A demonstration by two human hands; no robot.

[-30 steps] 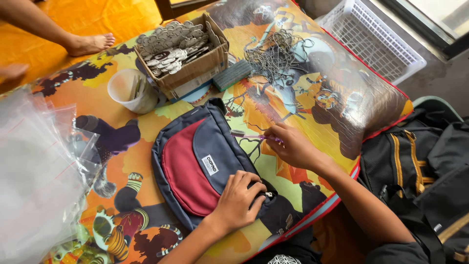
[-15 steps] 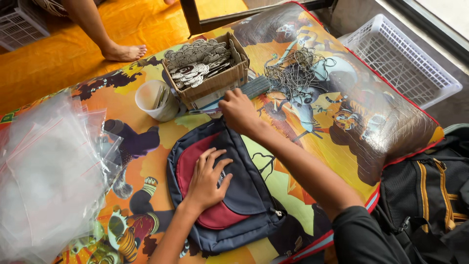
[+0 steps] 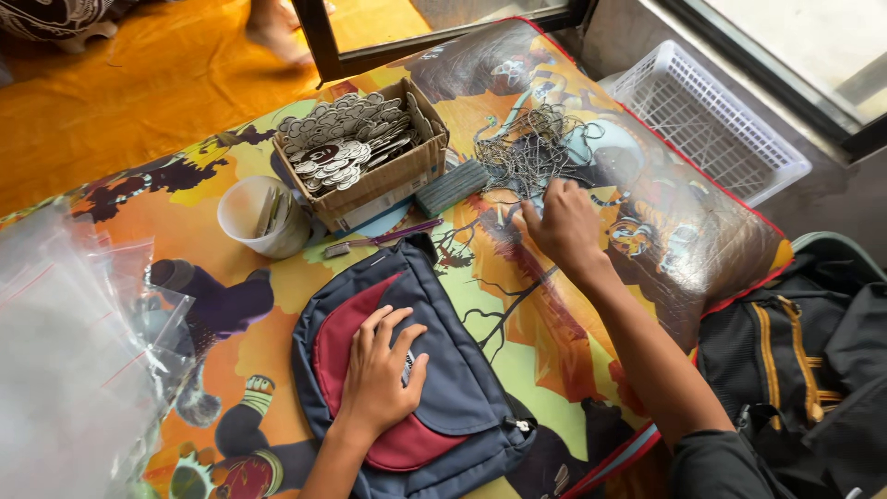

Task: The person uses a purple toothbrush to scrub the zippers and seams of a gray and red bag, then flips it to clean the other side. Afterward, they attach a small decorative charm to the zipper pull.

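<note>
Colourful cartoon-print table cover under everything. Left hand lies flat, fingers spread, on the grey and red bag, gripping nothing. Right hand reaches ahead with fingers curled at the near edge of the tangled wire pile; can't tell if it's pinching a wire. Cardboard box of metal tags and a white cup sit left of that hand.

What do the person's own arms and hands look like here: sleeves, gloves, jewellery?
Both hands are bare: no gloves, and no rings, watch or bracelet show on the left hand or the right hand. Both forearms are uncovered. A dark short sleeve shows on the right upper arm at the frame's bottom edge; the left arm leaves the frame before any sleeve.
</note>
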